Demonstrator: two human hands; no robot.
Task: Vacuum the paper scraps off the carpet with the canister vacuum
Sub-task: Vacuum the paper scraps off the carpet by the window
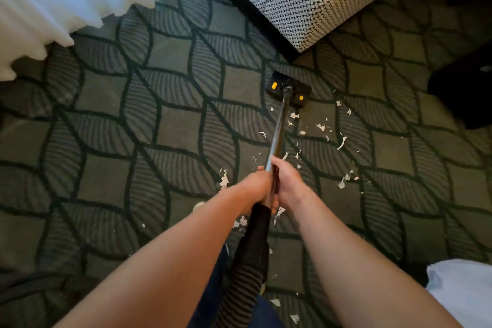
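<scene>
Mid-sweep, seemingly. Gripping the wand (279,128) with left hand (258,184) and right hand (289,181), fingers (274,162) clenched round it, floor head (288,89) planted far, near the upholstered seat (306,0) corner. Paper scraps (322,127) strewn over the carpet (173,128) right of the wand and nearer. Next, probably: drawing back rightward across them.

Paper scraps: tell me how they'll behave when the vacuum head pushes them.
The paper scraps look thin, torn and curled, so probably very light and floppy. Lying loose on the carpet, they may scatter ahead of the floor head.
</scene>
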